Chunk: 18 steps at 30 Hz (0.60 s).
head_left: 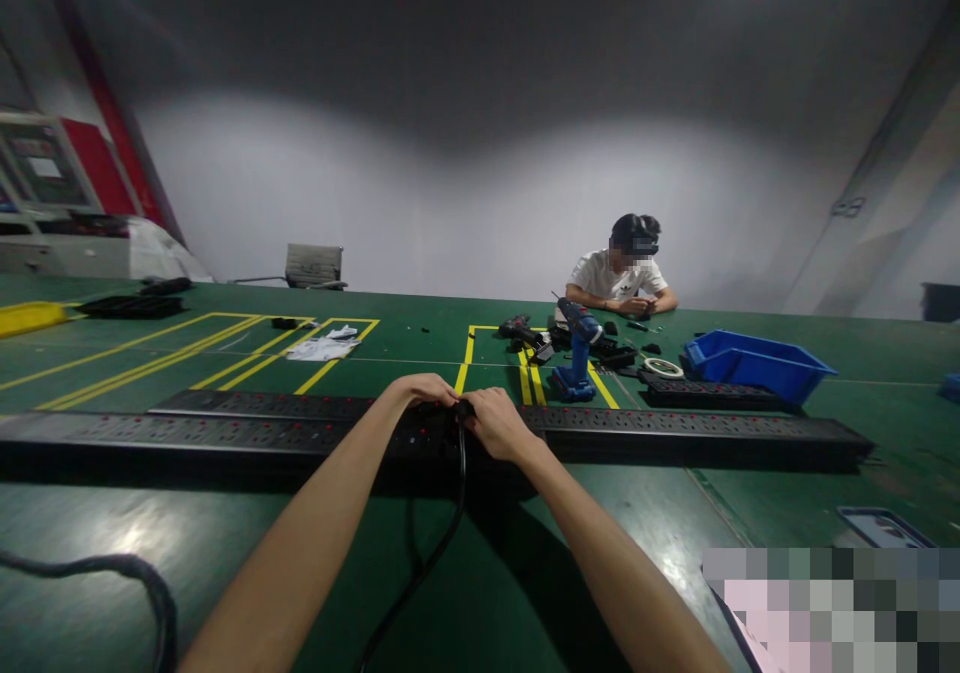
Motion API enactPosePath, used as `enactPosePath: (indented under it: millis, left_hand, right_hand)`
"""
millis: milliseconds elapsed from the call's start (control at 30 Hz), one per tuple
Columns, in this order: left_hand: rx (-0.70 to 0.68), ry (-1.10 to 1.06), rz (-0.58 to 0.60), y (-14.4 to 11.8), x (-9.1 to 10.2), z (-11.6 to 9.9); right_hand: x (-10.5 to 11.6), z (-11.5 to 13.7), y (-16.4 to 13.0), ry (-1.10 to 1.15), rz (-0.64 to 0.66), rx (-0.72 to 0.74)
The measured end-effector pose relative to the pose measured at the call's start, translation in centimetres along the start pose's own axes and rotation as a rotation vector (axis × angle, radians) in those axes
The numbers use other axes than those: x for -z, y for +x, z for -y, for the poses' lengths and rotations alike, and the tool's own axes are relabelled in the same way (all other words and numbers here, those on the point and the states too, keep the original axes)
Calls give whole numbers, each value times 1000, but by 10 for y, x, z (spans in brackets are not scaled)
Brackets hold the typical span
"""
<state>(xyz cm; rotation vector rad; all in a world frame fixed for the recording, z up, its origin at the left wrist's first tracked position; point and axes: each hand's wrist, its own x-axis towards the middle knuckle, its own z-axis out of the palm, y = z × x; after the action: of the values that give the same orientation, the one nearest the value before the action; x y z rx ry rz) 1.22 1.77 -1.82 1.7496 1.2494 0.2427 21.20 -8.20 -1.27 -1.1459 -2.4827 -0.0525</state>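
Two long black power strips [225, 433] lie across the green table [187, 553] in front of me. My left hand [424, 391] rests on top of the nearer strip near its middle. My right hand [495, 421] grips a black plug [465, 410] at the strip, and its black cable [442, 543] runs from there down toward me. Both hands are close together, almost touching, over the same spot on the strip.
A blue cordless drill [577, 348] stands beyond the strips, with black parts and a tape roll [664, 367] around it. A blue bin [757, 363] sits at the right. A seated person [622, 278] works at the far edge. Another thick cable [112, 568] lies at lower left.
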Motion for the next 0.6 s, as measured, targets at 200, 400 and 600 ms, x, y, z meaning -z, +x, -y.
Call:
enactPosePath:
  millis: [200, 400, 600]
  left_hand:
    - [-37, -41, 47, -9, 0, -3]
    - [24, -26, 37, -13, 2, -9]
    - [80, -38, 2, -14, 1, -10]
  right_hand:
    - [2, 0, 1, 55, 8, -30]
    - [-1, -1, 0, 67, -34, -22]
    - [-2, 1, -1, 43, -46, -51]
